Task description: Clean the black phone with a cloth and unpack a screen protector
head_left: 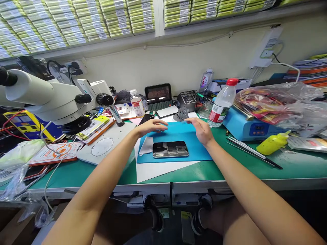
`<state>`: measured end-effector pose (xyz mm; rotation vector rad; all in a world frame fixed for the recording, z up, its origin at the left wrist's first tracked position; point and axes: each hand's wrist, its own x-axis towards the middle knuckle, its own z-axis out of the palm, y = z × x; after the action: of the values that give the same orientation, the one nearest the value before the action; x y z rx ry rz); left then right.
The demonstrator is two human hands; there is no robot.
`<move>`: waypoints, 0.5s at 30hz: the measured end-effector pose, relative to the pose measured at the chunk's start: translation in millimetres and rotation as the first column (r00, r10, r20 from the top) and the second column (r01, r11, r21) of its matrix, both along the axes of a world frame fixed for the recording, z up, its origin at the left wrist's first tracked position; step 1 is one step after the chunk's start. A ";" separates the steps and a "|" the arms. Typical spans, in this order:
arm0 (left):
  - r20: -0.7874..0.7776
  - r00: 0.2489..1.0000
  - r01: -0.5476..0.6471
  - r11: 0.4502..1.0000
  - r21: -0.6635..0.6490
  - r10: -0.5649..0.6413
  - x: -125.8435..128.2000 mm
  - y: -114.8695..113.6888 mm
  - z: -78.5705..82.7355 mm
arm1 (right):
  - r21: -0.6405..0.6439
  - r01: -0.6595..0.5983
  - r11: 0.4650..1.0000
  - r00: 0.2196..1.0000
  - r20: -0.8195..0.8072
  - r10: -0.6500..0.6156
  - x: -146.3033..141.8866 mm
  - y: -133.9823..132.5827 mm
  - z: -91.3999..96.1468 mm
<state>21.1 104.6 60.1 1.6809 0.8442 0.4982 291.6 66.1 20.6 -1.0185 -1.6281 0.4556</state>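
Both my arms reach out over a blue mat (199,153) on the green bench. My left hand (150,126) hovers palm down above the mat's far left corner, fingers stretched out and holding nothing. My right hand (201,130) is held over the mat's far right part, fingers spread and empty. Between and just below the hands lies a dark phone-like device (170,149) with small metal parts on its upper face. A white wipe (146,145) lies on the mat's left edge. A small grey metal fixture (183,113) stands just beyond my right hand.
A white microscope (58,98) on its round-plate base (102,147) stands left. A red-capped water bottle (222,103), a blue heating unit (245,127), a yellow squeeze bottle (272,143) and tweezers (252,154) are right. White paper (153,170) lies under the mat.
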 end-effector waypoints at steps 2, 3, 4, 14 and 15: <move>0.000 1.000 -0.020 0.995 -0.102 0.020 1.6 4.5 -2.3 | -0.057 0.026 0.998 0.999 -0.043 -0.029 0.7 5.7 -3.4; -0.011 0.999 -0.043 0.988 -0.147 0.042 4.5 6.0 -3.5 | -0.096 0.021 0.995 0.998 -0.054 -0.027 0.3 8.5 -5.1; -0.020 0.997 -0.079 0.979 -0.187 0.077 8.3 6.9 -4.6 | -0.138 0.008 0.990 0.998 -0.062 -0.017 -0.2 11.2 -6.9; -0.166 0.807 -0.363 0.697 0.618 0.567 -16.0 -32.9 -4.7 | -0.249 0.452 0.857 0.884 0.252 -0.393 9.5 15.9 -9.3; -0.198 0.795 -0.329 0.681 0.654 0.573 -25.1 -41.9 -8.4 | -0.236 0.478 0.846 0.867 0.282 -0.411 9.9 16.0 -8.8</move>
<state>-4.0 62.7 51.6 2.1878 1.5626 0.8614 301.5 82.1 11.8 -1.6862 -1.4690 0.2773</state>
